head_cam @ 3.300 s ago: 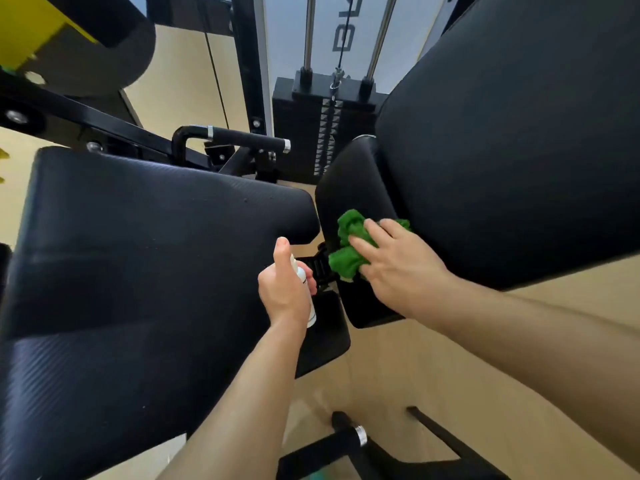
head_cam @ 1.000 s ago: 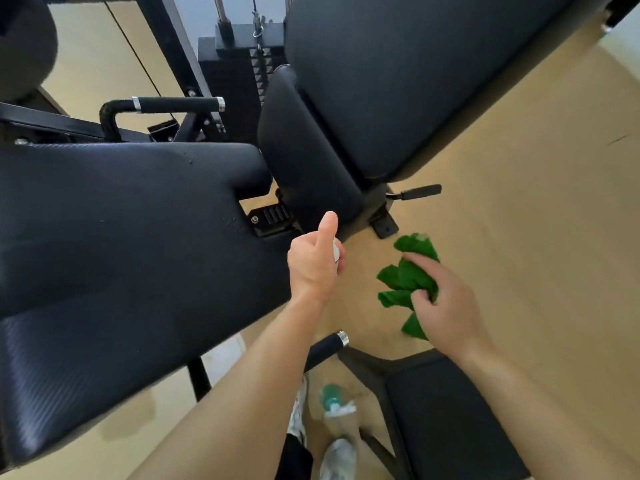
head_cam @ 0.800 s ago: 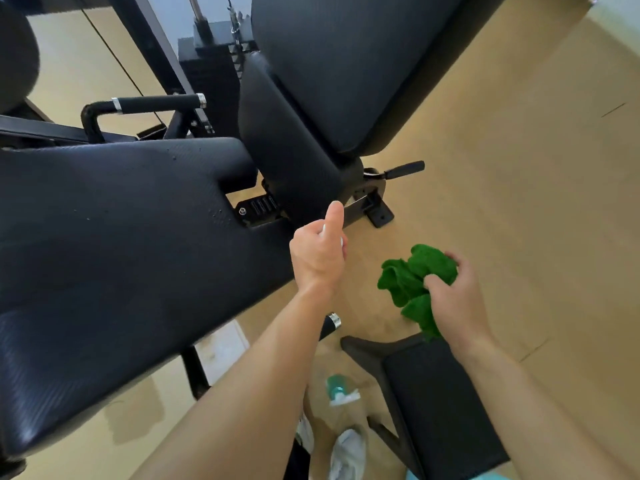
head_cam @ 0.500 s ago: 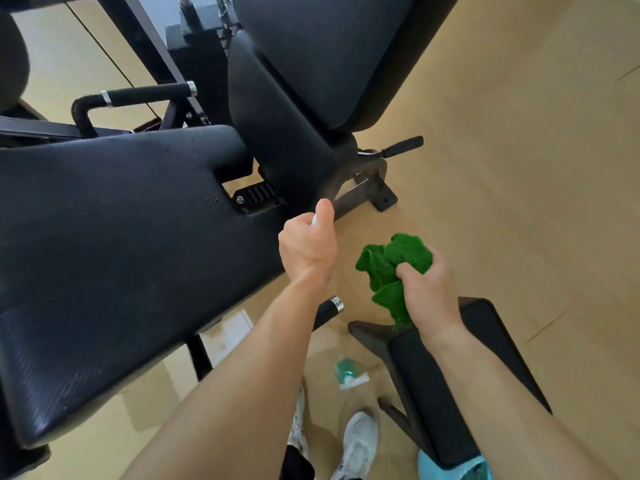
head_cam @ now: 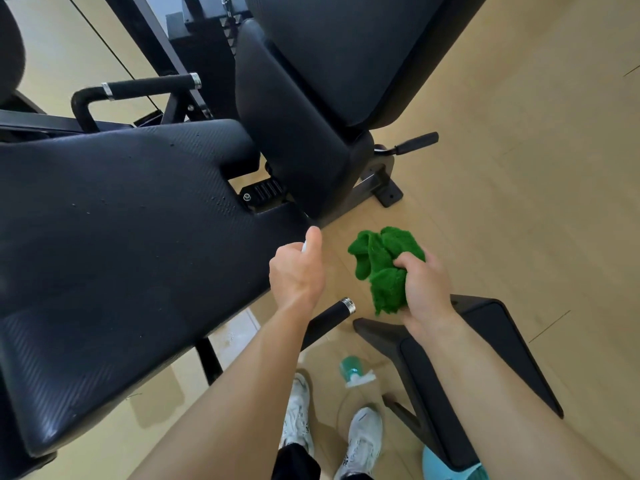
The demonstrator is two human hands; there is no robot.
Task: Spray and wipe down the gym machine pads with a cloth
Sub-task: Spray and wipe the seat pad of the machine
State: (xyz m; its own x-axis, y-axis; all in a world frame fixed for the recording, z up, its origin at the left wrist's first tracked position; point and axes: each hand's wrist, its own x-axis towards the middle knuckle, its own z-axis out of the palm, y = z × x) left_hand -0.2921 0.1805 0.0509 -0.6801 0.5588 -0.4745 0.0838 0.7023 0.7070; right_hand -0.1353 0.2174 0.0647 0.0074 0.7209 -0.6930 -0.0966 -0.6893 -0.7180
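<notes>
**Spray in one hand, cloth in the other, beside the black pads**

Far left, the big flat pad (head_cam: 114,244) fills most of the view, black and finely textured, with small droplets scattered near its notched right edge. Behind it a black grab handle (head_cam: 145,90) with silver rings crosses the frame. Just right of the notch stands the upright pad (head_cam: 291,133), with the larger tilted back pad (head_cam: 346,46) above it; a short black lever (head_cam: 414,143) sticks out at their base, over the pale wooden floor (head_cam: 519,168).

In the middle, the left hand (head_cam: 297,271) is clenched around a small white spray bottle (head_cam: 304,245), of which only a sliver shows by the raised thumb; the hand hovers just off the right edge of the flat pad, whether touching it I cannot tell. Below it a black bar with a silver end cap (head_cam: 337,311) pokes out.

To the right, the right hand (head_cam: 424,289) grips a bunched green cloth (head_cam: 381,265), held in the air clear of every pad. Under that forearm sits a low black pad (head_cam: 485,358). At the bottom, two white shoes (head_cam: 362,441) stand on the floor by a teal-capped bottle (head_cam: 351,367).
</notes>
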